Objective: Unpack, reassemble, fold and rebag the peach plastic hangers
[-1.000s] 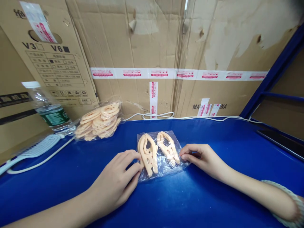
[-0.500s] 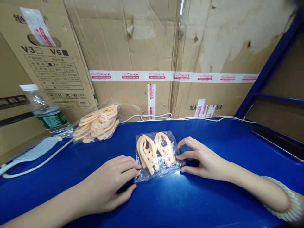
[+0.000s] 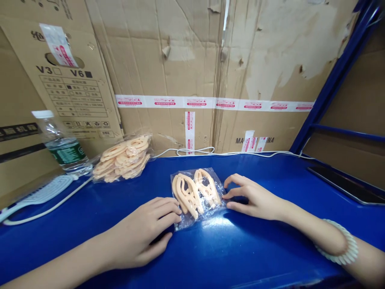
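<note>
A clear plastic bag [image 3: 184,224] lies flat on the blue table. Inside it are peach-coloured plastic folding hangers [image 3: 188,196], folded up and set in two groups side by side. My left hand [image 3: 150,230] rests at the bag's left edge, fingertips touching the plastic and thumb held apart below. At the right edge, my right hand [image 3: 252,196] has the bag's corner between thumb and index finger, the other fingers curved above. A bracelet of pale beads [image 3: 345,243] circles the right forearm.
A bigger bag of peach hangers [image 3: 123,158] sits at the back left, beside a water bottle [image 3: 64,150] and a pale hairbrush-shaped object [image 3: 48,190]. A white cable [image 3: 195,151] runs along the cardboard wall [image 3: 168,72]. A dark flat device [image 3: 345,184] lies at the right.
My right thumb has come closer to the index finger at the bag's edge. The bag has turned slightly, while my left fingertips reach a little further onto it. The camera view has shifted somewhat.
</note>
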The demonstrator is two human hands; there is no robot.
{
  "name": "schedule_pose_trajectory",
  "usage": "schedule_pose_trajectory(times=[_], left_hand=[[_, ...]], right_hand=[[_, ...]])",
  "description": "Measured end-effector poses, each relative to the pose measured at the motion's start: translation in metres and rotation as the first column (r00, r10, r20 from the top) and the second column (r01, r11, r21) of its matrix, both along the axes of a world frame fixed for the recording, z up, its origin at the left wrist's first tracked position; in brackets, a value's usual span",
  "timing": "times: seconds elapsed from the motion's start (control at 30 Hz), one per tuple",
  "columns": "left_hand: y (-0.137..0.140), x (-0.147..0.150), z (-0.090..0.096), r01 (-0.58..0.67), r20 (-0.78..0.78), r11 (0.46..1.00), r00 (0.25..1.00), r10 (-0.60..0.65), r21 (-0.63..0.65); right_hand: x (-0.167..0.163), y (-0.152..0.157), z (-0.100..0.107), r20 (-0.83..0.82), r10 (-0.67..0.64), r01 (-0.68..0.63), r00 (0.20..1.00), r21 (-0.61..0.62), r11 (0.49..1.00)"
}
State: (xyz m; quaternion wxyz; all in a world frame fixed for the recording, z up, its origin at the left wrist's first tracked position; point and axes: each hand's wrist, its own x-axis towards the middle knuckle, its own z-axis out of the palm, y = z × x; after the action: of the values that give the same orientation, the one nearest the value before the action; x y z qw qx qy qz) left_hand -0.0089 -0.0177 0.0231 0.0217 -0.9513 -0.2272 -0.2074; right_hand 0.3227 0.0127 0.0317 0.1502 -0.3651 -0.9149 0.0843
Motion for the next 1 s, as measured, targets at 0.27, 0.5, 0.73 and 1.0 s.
schedule_pose_trajectory(times=[0.27,0.5,0.73,1.0], left_hand=[[-0.016,0.023,0.008,0.141,-0.131,0.960,0.975,-0.176,-0.242],[-0.011,0.119,0.010,0.352,-0.266,0.936,0.904,-0.335,0.017],[0.028,0.235,0.019,0.221,-0.324,0.972,0.916,-0.237,-0.085],[0.061,0.226,0.027,0.069,-0.097,0.993,0.992,-0.078,-0.095]], right_hand=[[0.014,0.011,0.014,0.193,-0.140,0.127,0.971,0.079,0.989],[0.008,0.043,0.039,0.410,-0.195,0.195,0.891,0.043,0.980],[-0.047,0.088,0.047,0.448,-0.119,0.146,0.886,-0.026,0.989],[-0.055,0.093,0.074,0.236,-0.084,0.057,0.968,0.122,0.991]])
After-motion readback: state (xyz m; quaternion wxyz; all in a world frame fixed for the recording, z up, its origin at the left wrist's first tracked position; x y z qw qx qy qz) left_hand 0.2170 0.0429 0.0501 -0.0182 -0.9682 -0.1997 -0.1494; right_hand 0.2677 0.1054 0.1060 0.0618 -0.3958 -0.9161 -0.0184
